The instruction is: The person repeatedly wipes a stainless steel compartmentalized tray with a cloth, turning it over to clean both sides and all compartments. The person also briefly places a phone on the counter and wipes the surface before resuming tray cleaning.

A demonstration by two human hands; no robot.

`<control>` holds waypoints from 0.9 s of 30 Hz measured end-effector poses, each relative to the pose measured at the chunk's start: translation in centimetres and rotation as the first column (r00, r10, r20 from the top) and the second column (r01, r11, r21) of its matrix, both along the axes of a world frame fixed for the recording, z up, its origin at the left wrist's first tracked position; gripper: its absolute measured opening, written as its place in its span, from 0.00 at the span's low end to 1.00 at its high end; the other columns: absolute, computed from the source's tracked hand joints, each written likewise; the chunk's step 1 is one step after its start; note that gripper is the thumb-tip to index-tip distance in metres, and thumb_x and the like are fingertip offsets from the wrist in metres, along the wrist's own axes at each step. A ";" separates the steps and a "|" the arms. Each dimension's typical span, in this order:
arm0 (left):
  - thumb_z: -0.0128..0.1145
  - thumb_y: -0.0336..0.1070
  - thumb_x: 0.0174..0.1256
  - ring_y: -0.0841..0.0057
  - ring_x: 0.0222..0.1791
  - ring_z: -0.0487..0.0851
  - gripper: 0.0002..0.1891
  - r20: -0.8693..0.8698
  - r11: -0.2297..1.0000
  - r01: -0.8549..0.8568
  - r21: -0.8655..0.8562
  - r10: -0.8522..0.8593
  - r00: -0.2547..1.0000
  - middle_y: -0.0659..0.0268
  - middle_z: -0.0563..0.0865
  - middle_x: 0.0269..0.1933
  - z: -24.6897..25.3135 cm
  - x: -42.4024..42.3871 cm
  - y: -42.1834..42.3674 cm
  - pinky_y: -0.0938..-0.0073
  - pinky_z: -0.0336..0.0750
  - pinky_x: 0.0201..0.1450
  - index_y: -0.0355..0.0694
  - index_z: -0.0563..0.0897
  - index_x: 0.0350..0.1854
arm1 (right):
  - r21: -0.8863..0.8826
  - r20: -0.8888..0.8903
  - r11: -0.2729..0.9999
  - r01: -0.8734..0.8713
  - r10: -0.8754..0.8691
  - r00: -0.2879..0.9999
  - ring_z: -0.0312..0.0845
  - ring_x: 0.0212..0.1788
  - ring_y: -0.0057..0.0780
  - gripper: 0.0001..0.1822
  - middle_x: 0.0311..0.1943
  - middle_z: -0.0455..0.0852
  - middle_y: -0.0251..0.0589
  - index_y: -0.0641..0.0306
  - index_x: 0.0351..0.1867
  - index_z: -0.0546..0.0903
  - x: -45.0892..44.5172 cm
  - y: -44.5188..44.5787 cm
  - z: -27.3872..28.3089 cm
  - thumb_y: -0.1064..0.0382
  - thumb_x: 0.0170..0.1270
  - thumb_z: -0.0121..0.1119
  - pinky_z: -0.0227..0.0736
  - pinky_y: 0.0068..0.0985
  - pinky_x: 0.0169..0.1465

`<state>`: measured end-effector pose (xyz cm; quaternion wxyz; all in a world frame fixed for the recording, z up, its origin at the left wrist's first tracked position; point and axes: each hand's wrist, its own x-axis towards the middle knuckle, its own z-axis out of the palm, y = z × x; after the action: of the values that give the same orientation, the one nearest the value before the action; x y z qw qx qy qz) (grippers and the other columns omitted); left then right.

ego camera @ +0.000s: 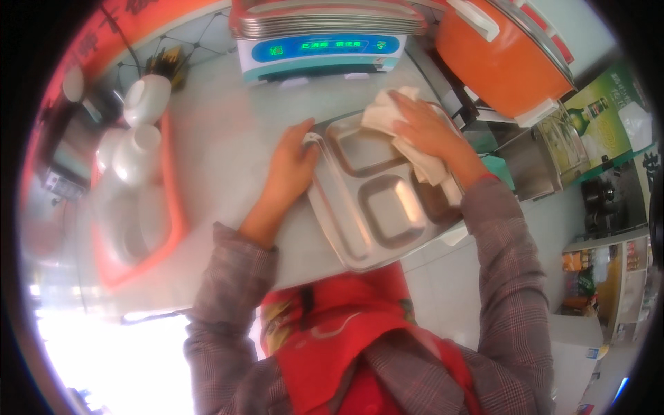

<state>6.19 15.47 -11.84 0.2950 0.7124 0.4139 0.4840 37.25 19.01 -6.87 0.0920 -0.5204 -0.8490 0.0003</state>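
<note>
A stainless steel compartment tray (355, 181) lies tilted across the counter's front edge. My left hand (292, 161) grips the tray's upper left corner, with the thumb over the rim. Under my right hand (430, 127) is a bunched off-white cloth (386, 111), pressed on the tray's upper right part, and its loose end hangs over a right-hand compartment. The fingers of my right hand are closed around part of the cloth. The hand and cloth hide the tray's upper right corner.
White bowls (137, 155) sit in an orange-red basket (179, 207) at left. Behind the tray, a white and blue appliance with a lit display (324, 49) carries stacked metal trays (327, 23). A large orange container (503, 57) stands at the upper right. The counter (223, 129) ends before my red apron.
</note>
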 end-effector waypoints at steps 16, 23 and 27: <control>0.50 0.27 0.54 0.50 0.58 0.77 0.23 0.127 0.985 -0.162 0.056 0.154 0.980 0.44 0.81 0.54 -4.3 3.8 2.5 0.59 0.69 0.66 0.32 0.80 0.54 | -0.069 -0.295 0.958 0.278 -0.286 0.912 0.76 0.56 0.55 0.24 0.57 0.79 0.58 0.69 0.62 0.74 6.2 -6.4 0.3 0.54 0.73 0.51 0.72 0.39 0.57; 0.56 0.36 0.59 0.50 0.57 0.77 0.22 0.029 0.993 -0.091 -0.079 0.093 0.995 0.43 0.81 0.52 -5.0 3.6 5.1 0.57 0.70 0.63 0.30 0.80 0.54 | -0.067 0.253 0.994 0.091 -0.072 0.965 0.64 0.70 0.49 0.31 0.68 0.68 0.60 0.71 0.71 0.63 -5.0 -3.0 1.1 0.53 0.74 0.50 0.58 0.40 0.71; 0.60 0.44 0.56 0.45 0.56 0.75 0.32 -0.432 0.983 -0.126 0.134 0.173 0.885 0.41 0.76 0.56 -4.4 3.7 4.1 0.50 0.69 0.61 0.25 0.74 0.59 | 0.033 0.372 0.997 -0.071 0.054 0.927 0.60 0.72 0.51 0.32 0.71 0.63 0.59 0.71 0.72 0.61 -5.6 -0.5 -1.7 0.52 0.74 0.47 0.57 0.42 0.73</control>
<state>9.90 19.55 -16.27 0.1183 0.7836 0.4983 0.3516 31.62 18.50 -8.55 -0.0579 -0.4816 -0.8670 -0.1144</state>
